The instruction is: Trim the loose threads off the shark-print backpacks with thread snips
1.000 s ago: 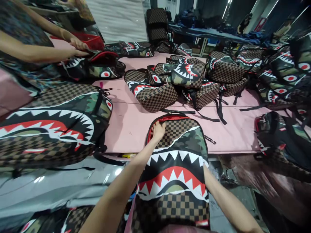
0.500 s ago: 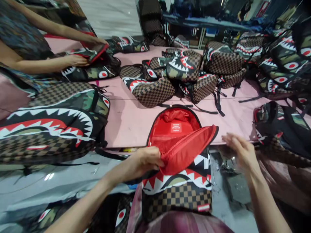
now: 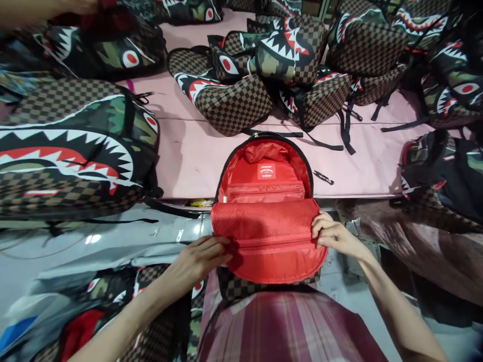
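Note:
A backpack (image 3: pixel 269 291) lies open before me, its red-lined front flap (image 3: pixel 271 269) folded down toward my lap. The flap's lining has a mesh pocket and a zipper. Inside the main compartment are a white-printed label (image 3: pixel 266 171) and another zippered pocket. My left hand (image 3: pixel 206 259) is closed on the flap's left edge. On the opposite edge, my right hand (image 3: pixel 335 234) pinches the lining with fingers and thumb. The checkered outer front is mostly hidden under the flap. A small black tool (image 3: pixel 323 177), of a kind I cannot make out, rests on the table to the right.
Several checkered shark-mouth backpacks (image 3: pixel 237 105) are piled across the pink table (image 3: pixel 184 171). A large one (image 3: pixel 75 151) lies at left, another (image 3: pixel 445 176) at right. More bags (image 3: pixel 151 281) sit below the table's front edge. A blurred arm (image 3: pixel 49 12) of another person reaches in at upper left.
The flap has swung from a tilted, half-folded position to lying spread downward. My right hand has come from free air onto its right edge. The view has tipped down; the black tool now shows.

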`<state>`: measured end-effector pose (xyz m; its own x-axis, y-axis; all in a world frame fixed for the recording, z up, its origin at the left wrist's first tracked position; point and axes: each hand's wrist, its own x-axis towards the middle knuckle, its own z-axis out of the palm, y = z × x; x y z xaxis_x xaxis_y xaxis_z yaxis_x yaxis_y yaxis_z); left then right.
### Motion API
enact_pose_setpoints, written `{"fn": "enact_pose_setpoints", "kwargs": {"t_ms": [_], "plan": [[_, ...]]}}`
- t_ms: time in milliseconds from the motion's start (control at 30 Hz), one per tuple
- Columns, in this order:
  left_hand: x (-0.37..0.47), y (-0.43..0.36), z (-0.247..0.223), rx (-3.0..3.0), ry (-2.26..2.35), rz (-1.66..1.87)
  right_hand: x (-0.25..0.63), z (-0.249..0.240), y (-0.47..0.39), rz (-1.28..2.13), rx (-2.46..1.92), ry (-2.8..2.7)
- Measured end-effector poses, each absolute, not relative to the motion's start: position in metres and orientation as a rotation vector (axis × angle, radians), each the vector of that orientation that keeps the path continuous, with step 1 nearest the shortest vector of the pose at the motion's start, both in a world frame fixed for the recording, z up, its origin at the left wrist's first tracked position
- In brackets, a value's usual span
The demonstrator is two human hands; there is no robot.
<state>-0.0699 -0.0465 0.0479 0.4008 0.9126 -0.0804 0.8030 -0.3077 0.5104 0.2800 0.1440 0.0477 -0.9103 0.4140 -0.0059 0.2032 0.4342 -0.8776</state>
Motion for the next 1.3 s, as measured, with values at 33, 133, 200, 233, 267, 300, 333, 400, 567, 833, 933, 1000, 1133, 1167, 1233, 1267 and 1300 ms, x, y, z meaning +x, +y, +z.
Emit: {"fn": "enact_pose_setpoints", "kwargs": {"t_ms": [33, 133, 200, 233, 267, 300, 333, 400, 567, 833, 933, 1000, 1133, 1167, 1233, 1267, 1300], "plan": [[-0.071, -0.036, 0.052, 2.159, 1.441, 0.272, 0.279, 0.045, 0.143, 1.466, -0.541, -2.476], [-0.067, 0.017, 0.067, 2.016, 1.441, 0.318, 0.271, 0.041, 0.142, 1.478, -0.53, -2.5], [-0.057, 0.064, 0.068, 1.925, 1.574, 0.424, 0.267, 0.041, 0.141, 1.495, -0.526, -2.505], [-0.049, 0.085, 0.064, 1.896, 1.672, 0.467, 0.266, 0.041, 0.14, 1.501, -0.521, -2.5], [-0.04, 0.104, 0.058, 1.865, 1.718, 0.424, 0.266, 0.04, 0.139, 1.509, -0.509, -2.492], [-0.031, 0.119, 0.049, 1.835, 1.705, 0.294, 0.269, 0.039, 0.14, 1.527, -0.486, -2.483], [-0.022, 0.129, 0.04, 1.804, 1.651, 0.132, 0.273, 0.037, 0.142, 1.566, -0.448, -2.47], [-0.009, 0.134, 0.023, 1.753, 1.509, -0.126, 0.286, 0.029, 0.155, 1.661, -0.435, -2.364], [0.002, 0.117, 0.019, 1.713, 1.45, -0.276, 0.31, -0.02, 0.241, 1.075, -1.27, -2.021], [0.004, 0.113, 0.018, 1.898, 1.446, -0.212, 0.282, -0.088, 0.311, 0.678, -1.678, -2.021], [0.003, 0.108, 0.013, 1.96, 1.469, -0.242, 0.289, -0.085, 0.313, 0.768, -1.68, -1.882], [0.003, 0.107, 0.012, 1.985, 1.457, -0.246, 0.294, -0.075, 0.315, 0.862, -1.653, -1.773], [0.004, 0.111, 0.013, 1.981, 1.472, -0.242, 0.284, -0.047, 0.317, 1.043, -1.495, -1.633], [0.005, 0.113, 0.013, 1.969, 1.486, -0.238, 0.275, -0.041, 0.317, 1.079, -1.454, -1.613], [0.006, 0.115, 0.014, 1.946, 1.501, -0.231, 0.252, -0.031, 0.316, 1.098, -1.394, -1.593], [0.006, 0.115, 0.014, 1.933, 1.509, -0.231, 0.239, -0.028, 0.316, 1.067, -1.382, -1.624], [0.006, 0.114, 0.013, 1.922, 1.519, -0.23, 0.225, -0.025, 0.315, 1.007, -1.387, -1.693]]}}
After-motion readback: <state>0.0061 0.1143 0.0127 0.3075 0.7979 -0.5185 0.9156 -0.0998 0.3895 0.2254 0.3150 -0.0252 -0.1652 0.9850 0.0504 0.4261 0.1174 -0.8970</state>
